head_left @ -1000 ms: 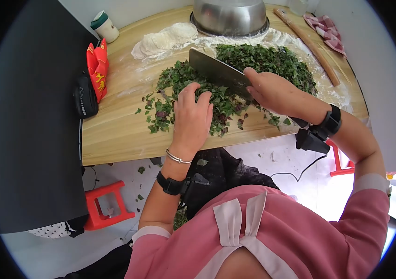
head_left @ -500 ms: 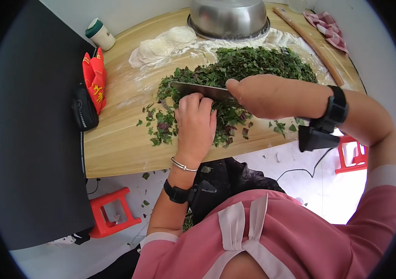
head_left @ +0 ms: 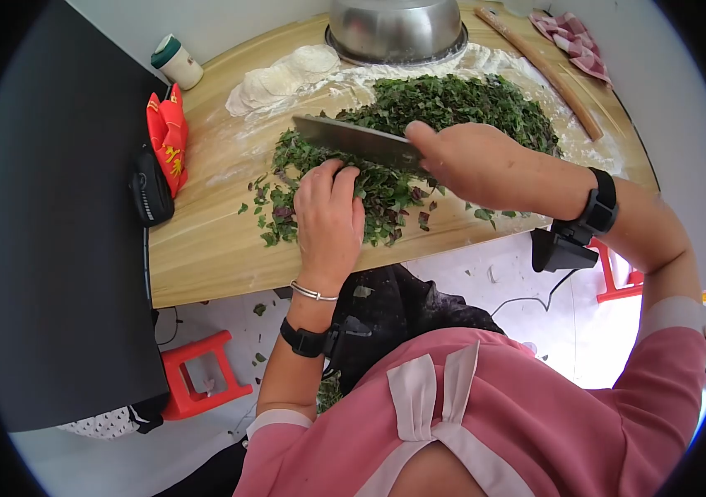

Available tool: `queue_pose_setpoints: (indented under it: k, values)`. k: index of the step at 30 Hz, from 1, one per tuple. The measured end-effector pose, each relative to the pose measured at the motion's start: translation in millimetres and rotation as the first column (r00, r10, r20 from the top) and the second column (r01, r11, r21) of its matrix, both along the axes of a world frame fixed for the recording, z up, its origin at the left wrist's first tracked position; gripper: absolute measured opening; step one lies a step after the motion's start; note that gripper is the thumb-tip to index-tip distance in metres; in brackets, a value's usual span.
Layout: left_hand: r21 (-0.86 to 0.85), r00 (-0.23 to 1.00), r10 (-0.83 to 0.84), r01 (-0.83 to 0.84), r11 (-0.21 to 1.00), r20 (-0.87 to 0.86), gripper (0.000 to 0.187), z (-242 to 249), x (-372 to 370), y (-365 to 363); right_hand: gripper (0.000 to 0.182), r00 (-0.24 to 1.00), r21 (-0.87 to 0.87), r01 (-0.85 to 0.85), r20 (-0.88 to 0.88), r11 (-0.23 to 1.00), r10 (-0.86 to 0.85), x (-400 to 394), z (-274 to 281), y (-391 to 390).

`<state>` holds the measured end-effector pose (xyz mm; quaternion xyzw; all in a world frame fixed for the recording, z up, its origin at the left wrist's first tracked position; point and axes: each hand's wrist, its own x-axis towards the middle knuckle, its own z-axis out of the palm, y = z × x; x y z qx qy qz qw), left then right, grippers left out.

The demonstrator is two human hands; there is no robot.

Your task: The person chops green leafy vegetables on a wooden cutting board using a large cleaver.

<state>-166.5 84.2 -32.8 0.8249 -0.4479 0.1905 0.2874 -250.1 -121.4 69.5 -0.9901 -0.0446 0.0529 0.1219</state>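
From where I stood, the person's right hand (head_left: 474, 166) had the handle end of a broad cleaver (head_left: 359, 142) wrapped in its grasp, the blade pointing leftward across the chopped greens (head_left: 460, 103). I could not tell whether its edge touched the leaves. The left hand (head_left: 330, 211) lay over the near left part of the pile, fingers bent, just on the near side of the blade; whether they pinched any leaves, I could not make out. The greens were spread on the wooden table (head_left: 204, 257), a thick heap to the right and loose bits scattered at the left. Beyond them, floury pale dough (head_left: 278, 80) sat to the left of a metal bowl (head_left: 396, 31) set rim down. A rolling pin (head_left: 542, 70) lay slanting at the far right, near a checked cloth (head_left: 572, 45), while a green-lidded cup (head_left: 177, 62) stood at the far left corner.
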Motion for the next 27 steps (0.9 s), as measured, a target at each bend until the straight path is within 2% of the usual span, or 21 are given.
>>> queue_pose_setpoints:
  k: [1,5,7,11,14,16,18,20,21,24,27]
  values:
    - [-0.020,1.000,0.010,-0.011,1.000,-0.029,0.034,-0.6,0.5,-0.4,0.021,0.996,-0.056,-0.050,-0.081,0.997,0.045,0.9,3.4,2.9]
    - [-0.045,0.997,-0.022,0.019,0.999,-0.068,0.031,-0.3,4.5,-0.6,0.022,0.987,-0.029,-0.143,-0.073,0.989,0.141,9.2,1.1,0.9]
    - [-0.041,0.996,-0.027,0.024,0.999,-0.083,0.031,-1.3,5.3,-1.7,0.018,0.972,0.042,-0.224,-0.061,0.974,0.226,16.5,2.4,-4.9]
    - [-0.055,0.994,-0.040,0.034,0.998,-0.102,0.030,-1.1,5.5,-1.3,0.018,0.966,0.032,-0.204,-0.158,0.979,0.206,27.6,1.5,7.1]
    - [-0.060,0.994,-0.044,0.038,0.997,-0.099,0.031,1.4,5.3,-1.6,0.021,0.976,0.045,-0.193,-0.089,0.980,0.197,29.8,-20.0,13.3]
    - [-0.063,0.995,-0.047,0.041,0.997,-0.085,0.031,2.0,3.2,0.7,0.023,0.981,0.078,-0.192,0.033,0.978,0.190,17.4,-29.9,19.6]
    - [-0.092,0.994,-0.036,0.027,0.995,-0.104,0.031,2.6,0.5,1.7,0.026,0.988,0.054,-0.154,0.004,0.987,0.154,11.1,-36.2,17.9]
    - [-0.118,0.993,-0.031,0.017,0.993,-0.118,0.031,1.2,-2.3,4.2,0.026,0.996,0.058,0.028,0.080,0.998,-0.033,13.2,-46.9,9.0]
    - [-0.127,0.994,-0.032,0.019,0.992,-0.102,0.031,-0.5,-1.6,3.6,0.021,0.994,0.079,0.108,0.023,0.991,-0.110,14.2,-39.1,5.5]
    - [-0.130,0.998,0.002,-0.011,0.991,-0.068,0.031,1.9,-1.5,2.2,0.018,0.997,0.014,0.049,0.057,0.999,-0.050,3.3,-15.3,-0.5]
    - [-0.108,0.996,0.028,-0.037,0.993,-0.085,0.030,0.2,-2.5,2.5,0.018,0.998,-0.032,-0.059,-0.025,0.998,0.059,-4.6,10.5,10.5]
